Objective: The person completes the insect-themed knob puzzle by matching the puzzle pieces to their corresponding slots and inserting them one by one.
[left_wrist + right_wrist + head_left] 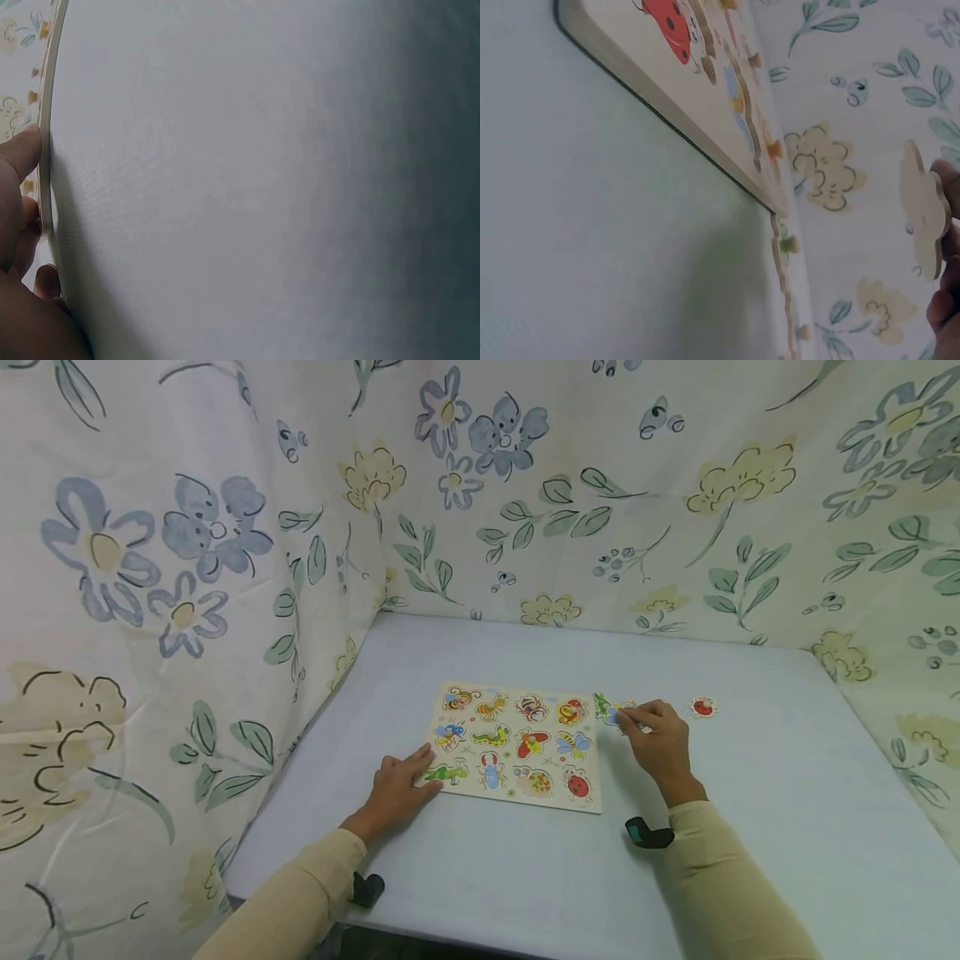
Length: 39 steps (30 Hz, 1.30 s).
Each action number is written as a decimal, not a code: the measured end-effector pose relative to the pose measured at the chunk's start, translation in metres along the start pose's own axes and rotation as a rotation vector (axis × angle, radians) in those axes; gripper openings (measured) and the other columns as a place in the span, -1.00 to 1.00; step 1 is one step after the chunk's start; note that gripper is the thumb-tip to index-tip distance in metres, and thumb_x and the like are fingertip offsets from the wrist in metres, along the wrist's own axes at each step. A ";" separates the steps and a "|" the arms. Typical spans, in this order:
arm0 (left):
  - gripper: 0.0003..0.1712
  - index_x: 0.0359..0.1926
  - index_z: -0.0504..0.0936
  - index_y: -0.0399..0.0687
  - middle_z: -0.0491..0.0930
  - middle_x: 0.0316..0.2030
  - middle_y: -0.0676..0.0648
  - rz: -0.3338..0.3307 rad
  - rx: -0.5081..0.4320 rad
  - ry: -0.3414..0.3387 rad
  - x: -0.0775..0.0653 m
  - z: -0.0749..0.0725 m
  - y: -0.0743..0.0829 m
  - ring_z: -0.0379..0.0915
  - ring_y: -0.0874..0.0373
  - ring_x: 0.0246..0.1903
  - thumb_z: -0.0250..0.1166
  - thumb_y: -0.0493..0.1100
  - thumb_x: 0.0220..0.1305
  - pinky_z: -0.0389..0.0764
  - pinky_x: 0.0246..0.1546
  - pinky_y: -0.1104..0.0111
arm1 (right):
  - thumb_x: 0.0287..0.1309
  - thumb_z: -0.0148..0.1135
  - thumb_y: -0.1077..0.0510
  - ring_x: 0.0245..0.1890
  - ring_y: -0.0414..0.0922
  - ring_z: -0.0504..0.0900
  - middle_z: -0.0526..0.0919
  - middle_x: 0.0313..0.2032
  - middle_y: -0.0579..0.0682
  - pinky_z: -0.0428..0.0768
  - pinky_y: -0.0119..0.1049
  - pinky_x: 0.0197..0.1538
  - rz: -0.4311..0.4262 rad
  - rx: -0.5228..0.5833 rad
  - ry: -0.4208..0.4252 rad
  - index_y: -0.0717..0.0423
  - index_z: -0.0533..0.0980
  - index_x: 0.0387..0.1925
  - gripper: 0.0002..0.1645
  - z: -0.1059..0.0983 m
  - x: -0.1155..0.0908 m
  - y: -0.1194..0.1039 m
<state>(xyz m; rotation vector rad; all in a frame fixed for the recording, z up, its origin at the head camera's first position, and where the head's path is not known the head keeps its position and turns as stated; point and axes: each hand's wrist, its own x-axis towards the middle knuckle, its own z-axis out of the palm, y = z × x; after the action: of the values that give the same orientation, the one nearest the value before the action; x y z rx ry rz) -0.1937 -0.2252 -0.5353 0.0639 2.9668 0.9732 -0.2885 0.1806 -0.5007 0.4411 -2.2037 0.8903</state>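
Note:
A wooden insect puzzle board (512,795) lies on the table, with knobbed pieces raised on part of it in the right wrist view. My left hand (397,789) holds the board's near left corner, thumb along the front edge and fingers at the left side. In the left wrist view, the thumb (26,146) touches the rim. Beyond the board's right edge, my right hand (660,743) pinches a puzzle piece (922,214), lifted off the table. Its bare wooden back faces the right wrist camera, so its picture is hidden there. A green insect piece (602,707) lies by the board.
A red ladybug piece (703,707) lies to the right of my right hand. Other loose pieces are partly covered by that hand. White cloth covers the table (480,868); floral curtains (525,552) stand behind and at the sides. Dark wrist devices (648,833) show beside the sleeves.

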 end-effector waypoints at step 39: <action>-0.26 0.37 0.34 -0.02 0.16 0.40 0.18 -0.003 -0.017 -0.009 -0.001 -0.002 0.002 0.10 0.11 -0.25 0.34 0.07 0.23 0.16 -0.29 0.23 | 0.03 0.46 0.19 -0.45 -0.09 0.38 0.49 -0.45 -0.03 0.35 -0.19 -0.40 0.121 0.031 -0.255 0.26 0.72 -0.37 -0.82 0.058 -0.025 -0.033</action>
<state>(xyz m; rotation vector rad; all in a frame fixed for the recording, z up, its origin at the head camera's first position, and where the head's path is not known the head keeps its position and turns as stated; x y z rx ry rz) -0.1928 -0.2250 -0.5326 0.0631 2.9492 0.9954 -0.2818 0.1179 -0.5331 0.4608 -2.4735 0.9793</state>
